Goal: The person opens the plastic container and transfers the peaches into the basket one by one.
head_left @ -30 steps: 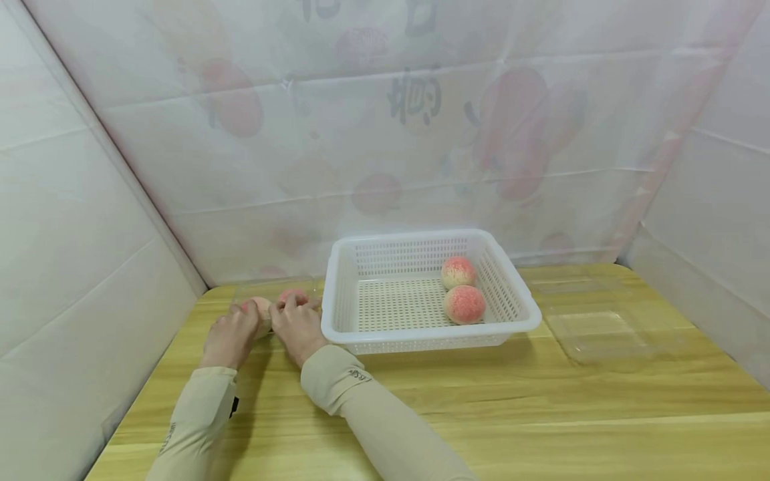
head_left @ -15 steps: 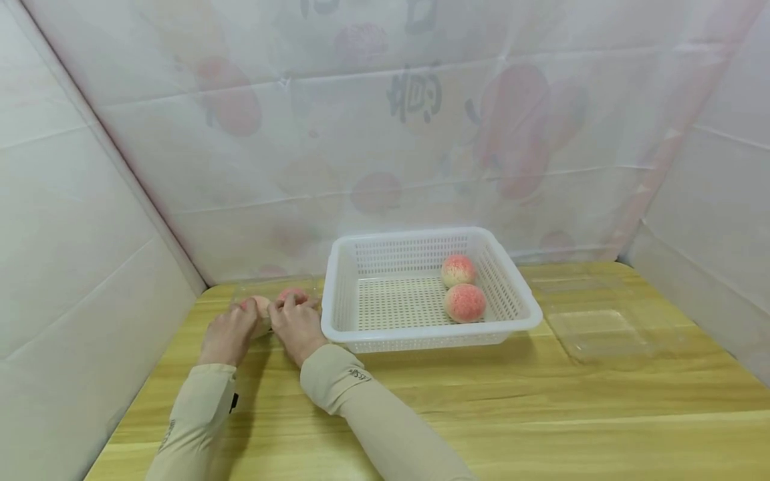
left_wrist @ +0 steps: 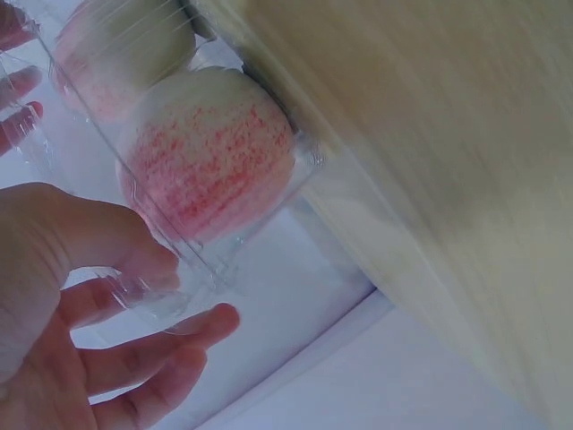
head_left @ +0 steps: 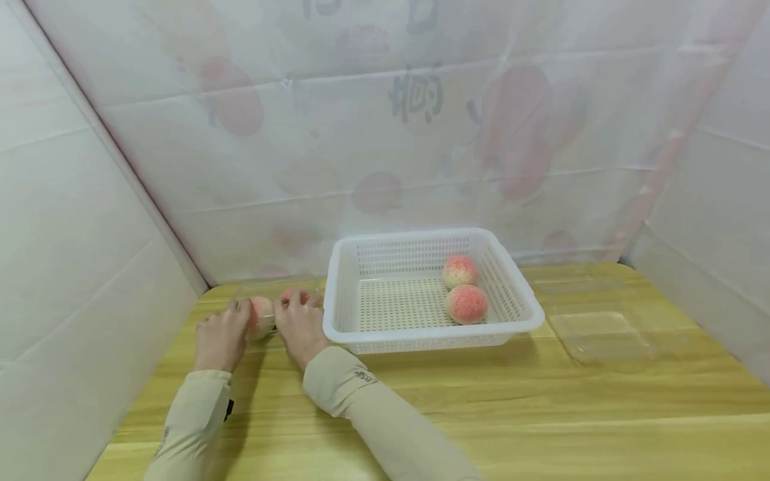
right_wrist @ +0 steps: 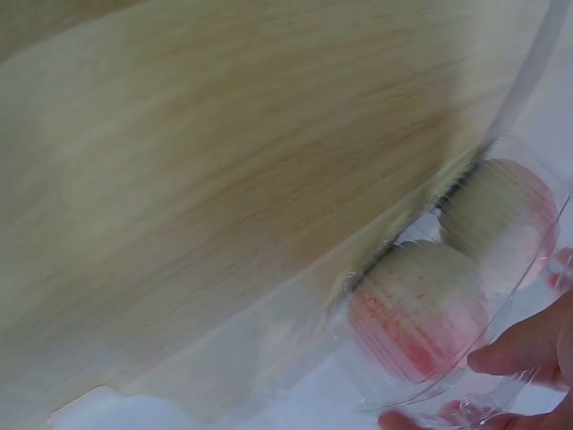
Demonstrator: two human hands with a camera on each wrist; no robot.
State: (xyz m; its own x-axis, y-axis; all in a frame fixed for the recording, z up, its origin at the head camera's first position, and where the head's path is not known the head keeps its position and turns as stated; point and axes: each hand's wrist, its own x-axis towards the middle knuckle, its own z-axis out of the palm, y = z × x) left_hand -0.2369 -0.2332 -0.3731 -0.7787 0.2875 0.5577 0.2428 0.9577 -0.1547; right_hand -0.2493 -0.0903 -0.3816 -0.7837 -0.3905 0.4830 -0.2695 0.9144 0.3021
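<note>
At the left end of the table stands a clear plastic box (left_wrist: 215, 264) with pink-and-cream peaches in it. One peach (head_left: 260, 317) shows between my hands in the head view; a second peach (head_left: 295, 296) lies partly behind my right fingers. My left hand (head_left: 219, 337) pinches the box's left rim, thumb on top and fingers curled beneath, as the left wrist view shows. On the other end, my right hand (head_left: 301, 331) grips the rim, its thumb (right_wrist: 515, 349) over the edge close to a peach (right_wrist: 421, 309).
A white slotted basket (head_left: 433, 335) stands right beside my right hand, with a peach (head_left: 460, 272) and another peach (head_left: 466, 304) at its right side. Farther right, an open clear container (head_left: 601, 331) lies on the wooden table (head_left: 511, 414). A printed cloth (head_left: 373, 153) hangs behind.
My left hand has shifted slightly left along the box, so more of the peach between my hands shows. My right hand stays nearly in place; the basket and its peaches have not moved.
</note>
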